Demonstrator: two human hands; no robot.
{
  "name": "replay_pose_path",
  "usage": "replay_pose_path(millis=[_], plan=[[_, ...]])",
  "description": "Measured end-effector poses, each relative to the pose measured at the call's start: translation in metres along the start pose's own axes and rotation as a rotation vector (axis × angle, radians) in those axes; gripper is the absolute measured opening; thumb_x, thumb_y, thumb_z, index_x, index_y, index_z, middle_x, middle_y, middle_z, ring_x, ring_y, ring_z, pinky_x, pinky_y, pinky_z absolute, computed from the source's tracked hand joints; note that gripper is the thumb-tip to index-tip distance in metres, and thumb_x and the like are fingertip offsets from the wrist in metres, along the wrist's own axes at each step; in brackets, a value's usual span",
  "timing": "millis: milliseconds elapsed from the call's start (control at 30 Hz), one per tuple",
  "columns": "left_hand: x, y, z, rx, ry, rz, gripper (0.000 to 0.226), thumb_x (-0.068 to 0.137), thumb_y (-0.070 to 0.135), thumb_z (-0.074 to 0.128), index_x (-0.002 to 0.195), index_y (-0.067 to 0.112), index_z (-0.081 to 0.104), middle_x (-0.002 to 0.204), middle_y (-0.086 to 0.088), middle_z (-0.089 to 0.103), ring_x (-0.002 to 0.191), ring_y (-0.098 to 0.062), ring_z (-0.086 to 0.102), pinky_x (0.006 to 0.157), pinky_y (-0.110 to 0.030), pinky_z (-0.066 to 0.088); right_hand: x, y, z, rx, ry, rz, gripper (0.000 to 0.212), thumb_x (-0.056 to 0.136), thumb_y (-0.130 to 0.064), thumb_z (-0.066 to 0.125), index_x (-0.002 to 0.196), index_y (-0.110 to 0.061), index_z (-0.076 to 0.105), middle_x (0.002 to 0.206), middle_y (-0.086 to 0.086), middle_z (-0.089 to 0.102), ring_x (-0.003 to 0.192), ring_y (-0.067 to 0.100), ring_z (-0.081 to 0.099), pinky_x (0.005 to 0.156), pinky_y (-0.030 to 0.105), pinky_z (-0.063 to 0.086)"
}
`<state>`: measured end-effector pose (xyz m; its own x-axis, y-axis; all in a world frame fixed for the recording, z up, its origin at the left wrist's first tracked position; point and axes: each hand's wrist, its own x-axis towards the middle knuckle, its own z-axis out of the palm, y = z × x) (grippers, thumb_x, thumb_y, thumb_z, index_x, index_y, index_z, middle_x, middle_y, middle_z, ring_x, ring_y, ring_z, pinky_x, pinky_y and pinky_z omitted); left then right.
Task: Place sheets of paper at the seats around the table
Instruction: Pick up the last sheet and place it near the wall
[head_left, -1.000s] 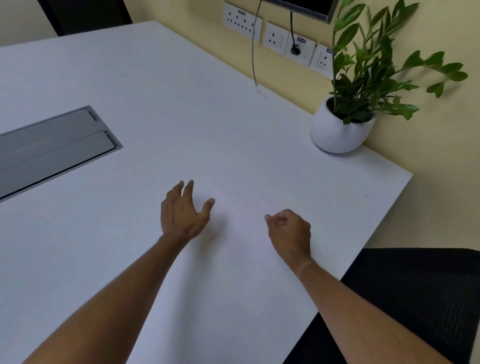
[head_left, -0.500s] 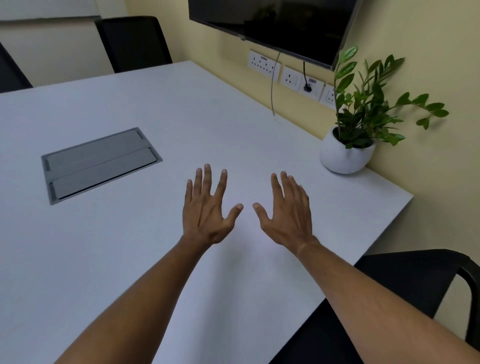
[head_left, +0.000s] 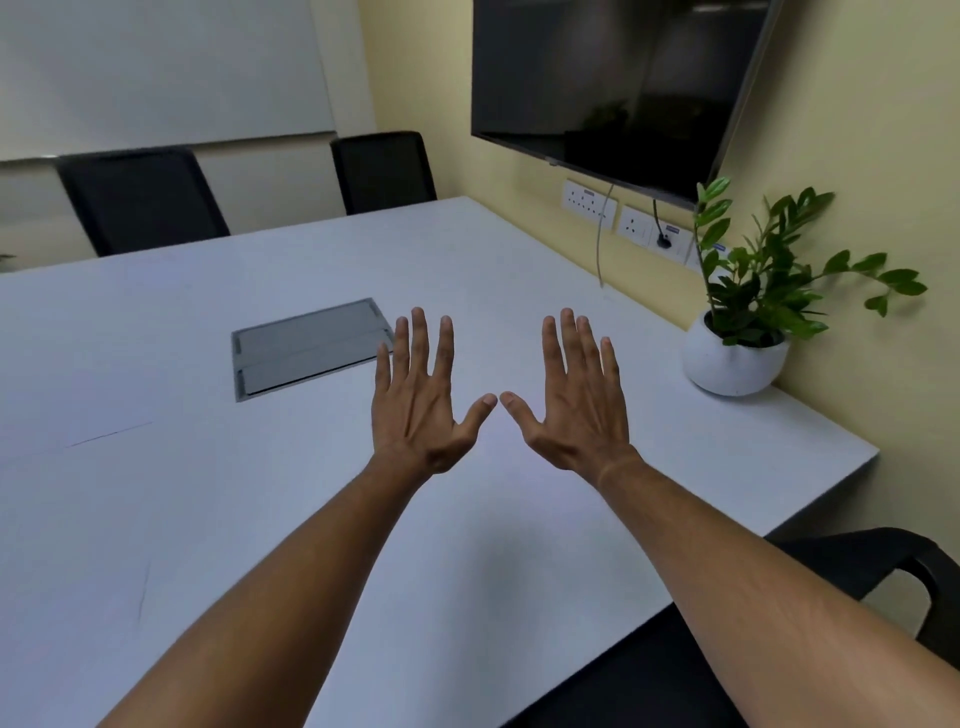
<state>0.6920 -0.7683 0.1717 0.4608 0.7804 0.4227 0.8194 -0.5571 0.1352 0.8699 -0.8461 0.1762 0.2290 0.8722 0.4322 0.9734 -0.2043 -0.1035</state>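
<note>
My left hand (head_left: 421, 410) and my right hand (head_left: 576, 410) are raised side by side over the white table (head_left: 519, 260). Both have straight, spread fingers, backs toward me, thumbs nearly touching, and hold nothing. A white sheet of paper (head_left: 98, 400) lies flat on the table at the left; only its faint lower edge shows against the white top. Another thin edge line shows nearer me at the left. Whether a sheet lies under my hands I cannot tell.
A grey cable hatch (head_left: 306, 348) is set in the table's middle. A potted plant (head_left: 737, 358) stands at the right edge by the wall, under a screen (head_left: 608, 88) and sockets (head_left: 589, 200). Black chairs stand at the far side (head_left: 140, 202), (head_left: 382, 171) and at the near right (head_left: 883, 571).
Both hands have lifted off the table and opened with fingers spread; the right hand was curled a second ago. My view has tilted up, bringing the far chairs and screen into sight.
</note>
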Motion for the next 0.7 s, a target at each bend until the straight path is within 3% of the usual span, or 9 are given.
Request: replay_pose_path(millis=[167,333,600,700], plan=[[-0.042,0.006,-0.057,0.067,0.099,-0.061,0.095,0.087,0.075,0.021,0.155,0.021,-0.015,0.163,-0.010,-0.020,0.150,-0.026,-0.021,0.122,-0.046,-0.007,-0.017,-0.022,-0.035,0.060,0.053,-0.137,0.097,0.087,-0.073,0.026,0.159,-0.014,-0.004,0.167,0.013,-0.006,0.155,0.028,-0.006,0.124,0.049,-0.004],[-0.103,0.009,-0.117,0.198,0.165,-0.176,0.098,0.084,0.080,0.013,0.156,0.019,-0.013,0.163,-0.011,-0.019,0.150,-0.028,-0.018,0.122,-0.050,-0.004,-0.049,-0.058,-0.075,0.138,0.111,-0.271,0.099,0.086,-0.076,0.026,0.159,-0.015,-0.004,0.167,0.013,-0.006,0.155,0.030,-0.006,0.124,0.051,-0.001],[-0.208,-0.010,-0.212,0.367,0.255,-0.365,0.100,0.084,0.081,0.012,0.156,0.016,-0.013,0.163,-0.012,-0.019,0.150,-0.029,-0.018,0.122,-0.052,-0.001,-0.097,-0.146,-0.131,0.259,0.175,-0.483,0.102,0.084,-0.080,0.023,0.156,-0.016,-0.011,0.167,0.013,-0.009,0.154,0.031,-0.009,0.123,0.054,-0.003],[-0.250,-0.029,-0.245,0.423,0.283,-0.431,0.098,0.086,0.079,0.016,0.156,0.016,-0.013,0.164,-0.013,-0.018,0.151,-0.030,-0.018,0.122,-0.053,-0.002,-0.117,-0.188,-0.145,0.304,0.195,-0.567,0.103,0.085,-0.080,0.023,0.158,-0.014,-0.006,0.167,0.014,-0.007,0.154,0.032,-0.008,0.123,0.056,0.000]])
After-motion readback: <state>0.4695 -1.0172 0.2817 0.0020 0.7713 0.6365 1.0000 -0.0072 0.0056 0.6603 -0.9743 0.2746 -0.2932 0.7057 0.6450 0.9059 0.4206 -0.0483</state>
